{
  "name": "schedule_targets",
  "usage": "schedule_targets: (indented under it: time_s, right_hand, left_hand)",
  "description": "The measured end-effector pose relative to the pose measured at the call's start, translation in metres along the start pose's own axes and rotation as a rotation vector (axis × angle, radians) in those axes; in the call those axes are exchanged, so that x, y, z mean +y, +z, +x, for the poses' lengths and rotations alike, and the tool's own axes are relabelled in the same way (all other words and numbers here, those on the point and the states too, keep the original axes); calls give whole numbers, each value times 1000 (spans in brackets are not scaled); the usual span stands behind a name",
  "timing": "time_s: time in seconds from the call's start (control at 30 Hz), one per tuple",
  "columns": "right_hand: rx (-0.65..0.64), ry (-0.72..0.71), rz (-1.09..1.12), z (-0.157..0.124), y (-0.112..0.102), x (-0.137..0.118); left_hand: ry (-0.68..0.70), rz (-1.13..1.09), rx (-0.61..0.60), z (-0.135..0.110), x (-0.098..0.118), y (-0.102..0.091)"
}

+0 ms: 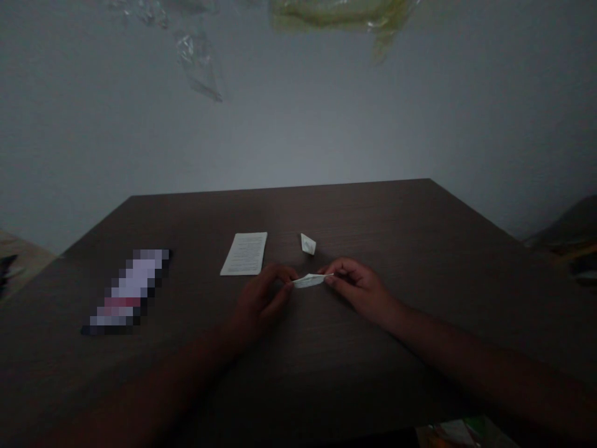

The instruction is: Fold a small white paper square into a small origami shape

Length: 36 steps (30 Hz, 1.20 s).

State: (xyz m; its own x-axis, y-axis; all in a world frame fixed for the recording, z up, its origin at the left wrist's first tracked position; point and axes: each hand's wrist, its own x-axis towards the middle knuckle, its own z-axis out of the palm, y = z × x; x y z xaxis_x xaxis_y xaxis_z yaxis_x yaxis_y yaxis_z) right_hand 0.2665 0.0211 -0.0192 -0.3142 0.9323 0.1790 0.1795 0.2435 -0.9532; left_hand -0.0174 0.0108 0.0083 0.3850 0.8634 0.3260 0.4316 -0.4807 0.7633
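Observation:
A small folded piece of paper (308, 281) is stretched between my two hands, just above the dark wooden table (354, 218). My left hand (263, 298) pinches its left end between thumb and fingers. The right end is pinched by my right hand (357, 283). Beyond my hands stands a small folded paper shape (308, 244), pale and pointed. Up and to the left of my left hand lies a stack or sheet of printed paper (245, 254), its text too small to read.
A phone-like dark flat object (128, 289) with a blurred-out face lies at the left of the table. A pale wall (317, 124) rises behind the far edge. Clear plastic (198, 62) and a yellowish plastic bag (345, 15) hang on it.

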Motion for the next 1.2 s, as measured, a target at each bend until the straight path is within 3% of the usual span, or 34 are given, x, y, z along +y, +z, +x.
schedule_targets:
  time_s: [0.17,0.3,0.5,0.7,0.9,1.2]
  right_hand:
    - [-12,22,28,0,2,1]
    - [10,-14,3,-1,4,4]
    - [-2,-113,-39,-5,6,-2]
    - [-4,-176,-80,-7,7,-4]
    - [-41,-244,-101,-9,7,-3]
    - [-96,-234,-165,-12,8,-7]
  left_hand:
    - [-32,-57,3,-1,-5,6]
    - [-43,33,-5,-1,-7,9]
    - [161,190,-103,-5,3,9]
    - [268,162,-24,-1,-7,13]
    - [337,218,-52,0,-9,12]
    - [263,122,-140,-2,0,15]
